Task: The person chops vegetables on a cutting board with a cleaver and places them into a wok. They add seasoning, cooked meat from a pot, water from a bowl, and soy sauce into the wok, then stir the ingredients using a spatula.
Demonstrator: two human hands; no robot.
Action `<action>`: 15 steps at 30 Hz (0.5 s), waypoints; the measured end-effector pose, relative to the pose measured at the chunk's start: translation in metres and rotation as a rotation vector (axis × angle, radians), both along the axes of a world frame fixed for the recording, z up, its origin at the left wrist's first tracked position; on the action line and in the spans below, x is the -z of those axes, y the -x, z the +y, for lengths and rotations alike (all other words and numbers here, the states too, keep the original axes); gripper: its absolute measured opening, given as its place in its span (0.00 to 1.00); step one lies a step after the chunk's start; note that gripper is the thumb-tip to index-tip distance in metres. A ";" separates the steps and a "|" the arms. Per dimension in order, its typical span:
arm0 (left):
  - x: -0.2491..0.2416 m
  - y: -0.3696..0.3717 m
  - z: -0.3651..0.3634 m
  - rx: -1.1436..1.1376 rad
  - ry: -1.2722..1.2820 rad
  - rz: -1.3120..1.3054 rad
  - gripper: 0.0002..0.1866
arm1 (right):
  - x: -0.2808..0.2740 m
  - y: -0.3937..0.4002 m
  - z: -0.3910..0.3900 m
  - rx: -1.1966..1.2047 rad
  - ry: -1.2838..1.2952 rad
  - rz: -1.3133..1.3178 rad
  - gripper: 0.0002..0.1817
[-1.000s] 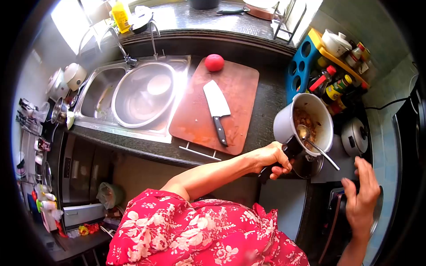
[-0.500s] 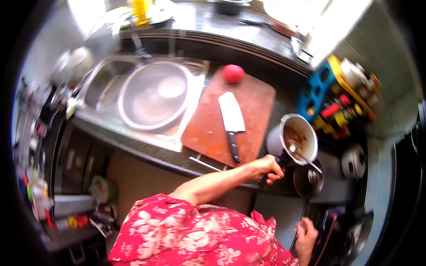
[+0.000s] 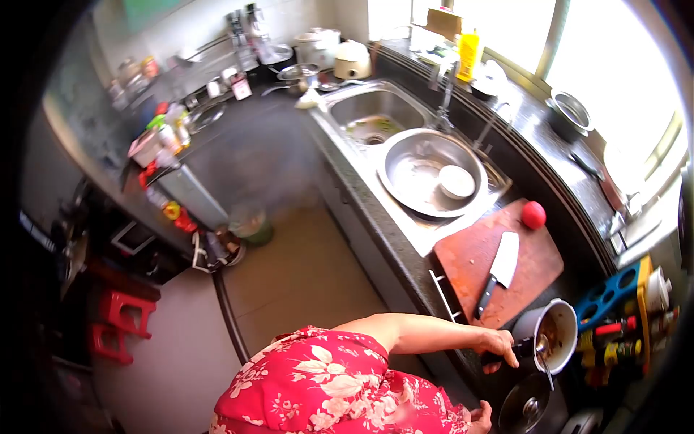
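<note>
Head view: round pot [image 3: 555, 334], black handle [image 3: 506, 354].

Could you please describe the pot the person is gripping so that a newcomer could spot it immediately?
Find the reddish cutting board beside the sink. Just past its near corner, the left hand grips the black handle of a white pot. It alone holds brown food and a spoon.
</note>
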State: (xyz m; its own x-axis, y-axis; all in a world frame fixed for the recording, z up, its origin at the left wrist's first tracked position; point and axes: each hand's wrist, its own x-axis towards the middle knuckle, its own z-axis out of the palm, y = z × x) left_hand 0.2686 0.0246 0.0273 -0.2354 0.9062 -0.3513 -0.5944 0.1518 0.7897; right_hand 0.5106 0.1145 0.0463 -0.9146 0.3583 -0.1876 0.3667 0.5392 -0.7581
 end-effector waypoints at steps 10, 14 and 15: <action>-0.040 -0.002 -0.197 -0.233 0.047 0.465 0.11 | 0.021 0.080 -0.069 -0.356 0.330 0.033 0.09; -0.020 0.009 -0.292 -0.308 0.189 0.480 0.16 | -0.012 0.142 -0.133 -0.519 0.179 0.157 0.07; -0.016 0.010 -0.319 -0.363 0.232 0.454 0.16 | -0.020 0.159 -0.157 -0.536 0.204 0.164 0.06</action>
State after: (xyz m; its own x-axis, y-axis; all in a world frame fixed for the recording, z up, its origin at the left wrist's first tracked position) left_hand 0.2583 -0.2943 0.0436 -0.6857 0.6526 -0.3225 -0.2536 0.2013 0.9462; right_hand 0.3512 -0.0420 0.0661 -0.9808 -0.1897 -0.0454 -0.0468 0.4544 -0.8896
